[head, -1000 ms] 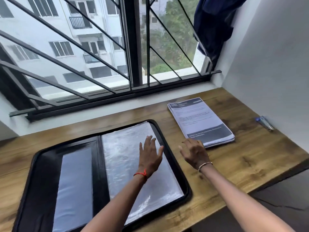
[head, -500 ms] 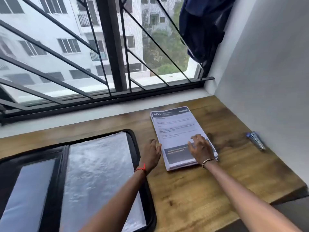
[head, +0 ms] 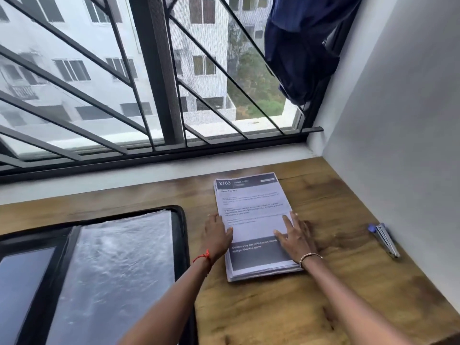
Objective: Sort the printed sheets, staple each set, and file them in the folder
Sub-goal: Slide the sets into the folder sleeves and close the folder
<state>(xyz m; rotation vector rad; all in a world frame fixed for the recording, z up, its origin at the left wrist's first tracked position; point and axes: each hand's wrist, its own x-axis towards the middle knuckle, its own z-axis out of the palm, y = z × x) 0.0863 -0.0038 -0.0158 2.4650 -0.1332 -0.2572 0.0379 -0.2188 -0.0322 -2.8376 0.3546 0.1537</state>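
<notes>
One stack of printed sheets (head: 251, 220) lies on the desk (head: 323, 307), toward the far right corner. Its long edges run away from the near edge, and a dark header band reading 2763 sits at its far end. We judge it a thick, loose pile. Each sheet is light and floppy, and we see no staple binding them, so the whole is likely to slide and fan. The near end already looks slightly stepped. We would take hold along both long edges to square or lift the pile. To peel sheets off for sorting, we would put a thumb on top at a near corner.

The left hand (head: 216, 235) sits at the stack's left long edge with its fingers relaxed and its thumb tip resting on the top sheet. We cannot tell whether any fingertip tucks under the paper. The right hand (head: 296, 239) lies flat on the right half of the top sheet, fingers straight and spread, pressing down and gripping nothing.

Left of the stack, the folder (head: 181, 245) lies open and flat, showing clear sleeves, and its black rim is just beside the left wrist. What we take for the stapler (head: 384, 240) rests near the desk's right edge by the wall, well apart from the stack. Beyond the far edge is a barred window, and a dark cloth (head: 298, 46) hangs at its right side.
</notes>
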